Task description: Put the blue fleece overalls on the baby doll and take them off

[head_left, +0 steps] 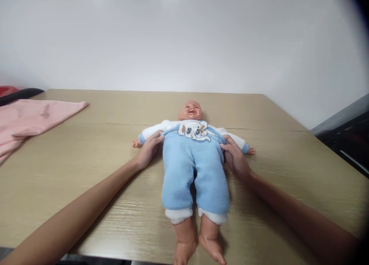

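A baby doll (191, 110) lies on its back on the table, head at the far end, bare feet toward me, arms spread sideways. It wears light blue fleece overalls (178, 169) with white cuffs and a white cartoon animal face (193, 131) on the chest, over a white top (155, 130) with blue cuffs. My left hand (150, 149) grips the left edge of the overalls near the waist, below the doll's arm. On the opposite side my right hand (235, 157) pinches the right edge at about the same height. Both thumbs rest over the blue fabric; some fingertips are hidden.
A pink cloth (37, 117) is spread at the table's left side. Behind it are a black curved object (24, 94) and something red (7, 90). The wooden table (115, 203) reaches a white wall. Something black (348, 142) stands beyond the right edge.
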Tool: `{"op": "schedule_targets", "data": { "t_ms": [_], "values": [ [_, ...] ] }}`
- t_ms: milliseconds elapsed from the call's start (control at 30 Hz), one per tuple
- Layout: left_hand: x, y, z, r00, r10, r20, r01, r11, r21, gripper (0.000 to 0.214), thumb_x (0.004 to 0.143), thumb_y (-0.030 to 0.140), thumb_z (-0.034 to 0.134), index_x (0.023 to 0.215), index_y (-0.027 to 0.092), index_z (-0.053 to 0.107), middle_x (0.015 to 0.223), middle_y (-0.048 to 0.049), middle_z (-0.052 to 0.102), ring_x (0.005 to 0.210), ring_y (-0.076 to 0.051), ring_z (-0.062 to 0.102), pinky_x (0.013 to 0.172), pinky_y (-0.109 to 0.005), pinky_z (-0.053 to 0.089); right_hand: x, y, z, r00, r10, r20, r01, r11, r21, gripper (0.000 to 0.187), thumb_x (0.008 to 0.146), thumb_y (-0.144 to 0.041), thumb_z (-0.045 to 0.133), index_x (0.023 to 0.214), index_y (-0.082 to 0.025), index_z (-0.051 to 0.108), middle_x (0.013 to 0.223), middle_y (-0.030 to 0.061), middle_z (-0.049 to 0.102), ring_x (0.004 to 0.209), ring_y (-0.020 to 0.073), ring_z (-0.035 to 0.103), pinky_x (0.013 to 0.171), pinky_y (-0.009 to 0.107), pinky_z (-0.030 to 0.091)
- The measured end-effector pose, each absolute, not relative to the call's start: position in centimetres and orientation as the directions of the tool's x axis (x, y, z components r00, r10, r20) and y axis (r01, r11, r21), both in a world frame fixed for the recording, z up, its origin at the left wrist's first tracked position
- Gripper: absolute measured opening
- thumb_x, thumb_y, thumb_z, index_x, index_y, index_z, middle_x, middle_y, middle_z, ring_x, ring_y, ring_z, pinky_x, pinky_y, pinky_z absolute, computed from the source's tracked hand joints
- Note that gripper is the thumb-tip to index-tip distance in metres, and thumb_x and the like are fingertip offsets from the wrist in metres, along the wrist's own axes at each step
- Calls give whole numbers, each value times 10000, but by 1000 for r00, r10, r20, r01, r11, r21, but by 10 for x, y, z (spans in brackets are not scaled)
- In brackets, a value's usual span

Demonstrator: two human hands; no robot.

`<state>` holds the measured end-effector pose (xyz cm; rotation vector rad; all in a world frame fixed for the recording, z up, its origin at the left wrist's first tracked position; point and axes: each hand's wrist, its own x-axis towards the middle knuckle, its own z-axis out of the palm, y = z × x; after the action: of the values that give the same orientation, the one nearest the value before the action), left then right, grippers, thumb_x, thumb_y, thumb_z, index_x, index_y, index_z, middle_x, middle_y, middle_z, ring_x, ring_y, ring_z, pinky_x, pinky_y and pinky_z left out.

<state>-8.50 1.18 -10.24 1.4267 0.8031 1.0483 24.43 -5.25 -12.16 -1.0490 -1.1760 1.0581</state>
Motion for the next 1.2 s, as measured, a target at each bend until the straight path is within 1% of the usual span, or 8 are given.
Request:
{"op": "schedule_targets", "data": {
  "t_ms": [200, 400, 600, 700, 767, 867, 1067, 1200],
  "values": [
    [-80, 6, -96, 263, 914, 310, 80, -341, 937, 359, 1034, 576, 696, 1047, 217, 680, 1004, -23, 644, 962, -217, 560, 920, -324, 451, 245, -50, -107, 79, 970, 232, 59, 228, -972, 179, 989, -455, 678, 949, -292, 615, 873, -19, 556, 833, 222, 517, 799, 345, 447],
    [-73, 6, -99, 133, 911, 390, 183, -410, 894, 324, 1108, 540, 605, 1117, 227, 688, 1050, -32, 691, 1007, -216, 606, 942, -315, 466, 234, -7, -64, -45, 971, 237, 284, 240, -929, 279, 961, -544, 705, 948, -270, 654, 856, 8, 683, 834, 235, 617, 781, 362, 490],
    [-76, 6, -109, 88, 877, 472, 160, -480, 862, 225, 1105, 473, 647, 1125, 249, 653, 1067, -12, 660, 1024, -193, 618, 953, -306, 470, 179, 50, -17, -153, 870, 469, 592, 461, -661, 157, 993, -321, 611, 1074, -221, 701, 1205, 103, 775, 1133, 280, 707, 1023, 442, 539],
    [-77, 3, -113, 78, 862, 501, 146, -507, 849, 195, 1106, 449, 655, 1136, 257, 651, 1054, -8, 646, 997, -180, 614, 937, -302, 477, 142, 83, -5, -516, 804, 297, 617, 588, -522, 188, 1008, -292, 639, 1140, -207, 742, 1170, 108, 815, 1074, 272, 749, 1015, 433, 562],
    [-77, 2, -114, 72, 864, 498, 130, -504, 854, 193, 1109, 449, 650, 1153, 260, 653, 1046, -9, 647, 986, -178, 617, 919, -298, 484, 120, 102, -5, -768, 631, 105, 516, 709, -481, 250, 965, -256, 718, 1210, -231, 759, 1284, 92, 814, 1168, 277, 748, 1036, 414, 563],
    [-78, -1, -114, 66, 875, 480, 150, -484, 862, 193, 1116, 443, 639, 1188, 264, 653, 1065, -12, 659, 989, -173, 625, 908, -295, 488, 92, 121, -11, -892, 447, -70, 433, 797, -421, 455, 868, -119, 762, 1286, -300, 761, 1349, 45, 805, 1216, 285, 741, 976, 380, 567],
    [-79, -2, -111, 78, 828, 555, 227, -557, 799, 167, 1131, 396, 611, 1186, 245, 657, 1026, -21, 615, 963, -182, 581, 911, -321, 485, 76, 112, -18, -833, 554, 8, 536, 809, -239, 303, 895, -140, 712, 1162, -271, 769, 1129, 75, 833, 961, 285, 742, 763, 352, 472],
    [-81, -4, -111, 69, 731, 679, 294, -666, 686, 92, 1121, 323, 628, 1135, 243, 670, 1079, -43, 596, 1013, -191, 581, 928, -336, 511, 98, 104, -16, -674, 688, 269, 556, 712, -428, 371, 885, -192, 678, 1251, -242, 710, 1117, 61, 811, 973, 268, 711, 817, 350, 483]
  ]
}}
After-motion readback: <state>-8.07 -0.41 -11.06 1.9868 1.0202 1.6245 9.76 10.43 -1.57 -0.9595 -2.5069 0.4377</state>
